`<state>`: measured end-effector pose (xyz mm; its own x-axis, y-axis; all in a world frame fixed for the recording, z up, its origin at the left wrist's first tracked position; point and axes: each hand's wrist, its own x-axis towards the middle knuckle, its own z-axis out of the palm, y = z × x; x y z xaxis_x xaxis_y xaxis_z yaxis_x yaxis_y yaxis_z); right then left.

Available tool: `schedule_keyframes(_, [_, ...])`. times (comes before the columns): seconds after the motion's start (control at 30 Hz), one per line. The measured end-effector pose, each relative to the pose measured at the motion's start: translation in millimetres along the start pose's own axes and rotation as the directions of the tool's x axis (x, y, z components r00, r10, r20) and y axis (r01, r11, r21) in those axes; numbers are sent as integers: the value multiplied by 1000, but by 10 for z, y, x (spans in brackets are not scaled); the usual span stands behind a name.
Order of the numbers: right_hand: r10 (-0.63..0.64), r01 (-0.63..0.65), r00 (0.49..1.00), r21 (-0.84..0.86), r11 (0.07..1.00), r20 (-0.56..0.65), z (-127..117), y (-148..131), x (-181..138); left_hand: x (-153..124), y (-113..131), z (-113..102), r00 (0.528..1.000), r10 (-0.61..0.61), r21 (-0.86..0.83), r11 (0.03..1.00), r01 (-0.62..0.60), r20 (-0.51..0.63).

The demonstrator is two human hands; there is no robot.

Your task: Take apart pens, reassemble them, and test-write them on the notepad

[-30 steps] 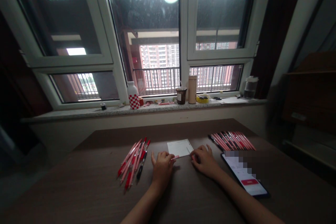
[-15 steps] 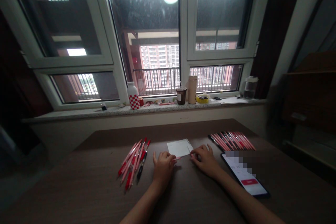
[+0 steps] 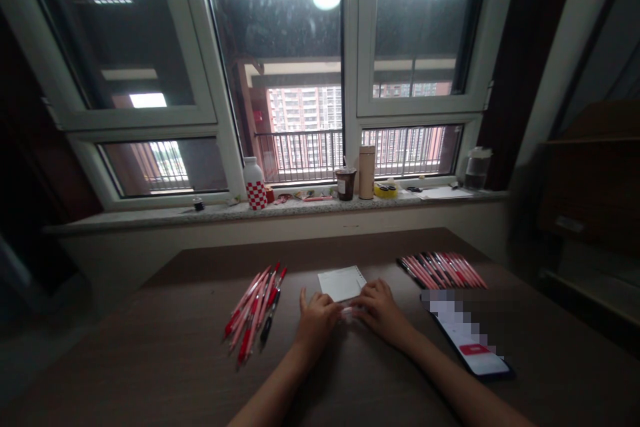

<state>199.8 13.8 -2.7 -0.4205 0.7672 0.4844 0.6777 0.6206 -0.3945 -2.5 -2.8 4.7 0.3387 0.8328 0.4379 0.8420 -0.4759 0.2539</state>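
Observation:
My left hand [image 3: 317, 321] and my right hand [image 3: 382, 309] meet at the middle of the table. Closed fingertips on both sides hold a pale pink pen [image 3: 347, 311], mostly covered and somewhat blurred, so its parts cannot be told apart. Just beyond the fingers lies a white paper pad [image 3: 341, 283]. A loose pile of pens [image 3: 256, 310], pink, red and black, is left of my left hand. Past my right hand, more pink and black pens [image 3: 441, 270] lie side by side in a row.
A phone [image 3: 467, 337] with its screen lit lies by my right forearm on the brown table [image 3: 165, 353]. Along the windowsill stand a checkered bottle [image 3: 256, 187], a brown cup [image 3: 345, 184], a beige flask [image 3: 367, 173], yellow tape [image 3: 385, 190] and a clear jug [image 3: 477, 169].
My hands have come together from a gap apart, the right moving left and slightly nearer. The pink pen, earlier sticking out of my left fingers, is now between both hands.

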Motion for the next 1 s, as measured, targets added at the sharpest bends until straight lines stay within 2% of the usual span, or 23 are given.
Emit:
schedule_keyframes(0.2, [25, -25, 999, 25, 999, -34, 21, 27, 6, -3, -36, 34, 1000, 12, 11, 1000, -11, -26])
schedule_keyframes(0.5, [125, -119, 988, 65, 991, -93, -11, 49, 24, -20, 27, -73, 983, -132, 6, 991, 134, -127])
schedule_keyframes(0.73, [143, -143, 987, 12, 990, -79, -3, 50, 27, -19, 3, -57, 980, -136, -18, 991, 135, -148])
schedule_keyframes(1.0, [144, -142, 987, 28, 990, -74, 53, 81, 23, -21, 7, -46, 974, -123, -23, 992, 121, -193])
